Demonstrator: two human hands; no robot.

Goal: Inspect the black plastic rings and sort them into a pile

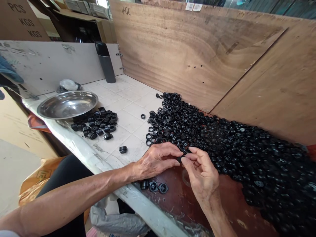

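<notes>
My left hand [158, 158] and my right hand [201, 171] meet over the reddish-brown part of the table. Between their fingertips is a small black plastic part [179, 159], mostly covered by the fingers. Both hands are closed in a pinch on it. Just behind them spreads a large heap of black plastic rings [170, 121], which runs into darker black round parts [237, 144] on the right. Nearer the table edge, below my left wrist, lie two black round caps [158, 187] with spoked centres, beside another black piece [144, 184].
A steel bowl [67, 104] stands at the left, with a pile of black assembled pieces [101, 123] by it. One single piece [123, 149] and a loose ring [143, 116] lie apart. A dark bottle [106, 64] stands at the back. Wooden boards [187, 49] wall the far side.
</notes>
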